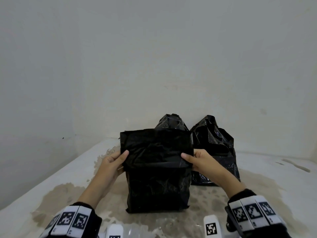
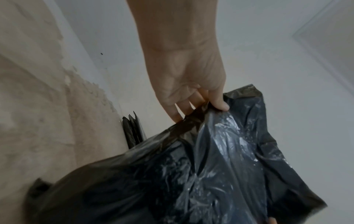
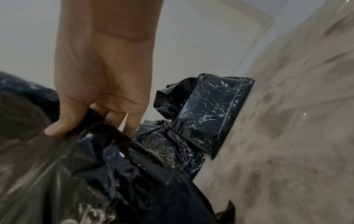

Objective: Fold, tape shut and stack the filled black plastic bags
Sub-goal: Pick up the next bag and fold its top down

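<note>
While the nearest black bag [image 1: 157, 170] stands upright on the stained white surface [image 1: 56, 177], the person holds its upper part with both hands. The left hand [image 1: 111, 162] pinches the left edge of the plastic, with the thumb on the front side and the other fingers behind it. In the left wrist view the thumb [image 2: 220, 103] presses on the crinkled plastic and the fingers go behind the edge of the bag [image 2: 201, 174]. The right hand [image 1: 199, 160] grasps the right edge in the same way: thumb in front, fingers behind. The right wrist view shows this hand [image 3: 103, 91] pinching the bunched film of the bag [image 3: 91, 174].

The top of the bag rises as a flat flap above the hands, and a horizontal crease runs across the bag at the level of the thumbs.

Two more filled black bags stand behind it, close to the wall [image 1: 154, 57]. One bag [image 1: 171, 121] is mostly hidden directly behind the held one, and only its crumpled top is visible. The other bag [image 1: 217, 145] stands to the right, just beside the held one, with its top loose and open.

At the near edge of the surface lie white blocks with black square markers [image 1: 211, 227]. Similar markers are on the bands at both wrists.
</note>
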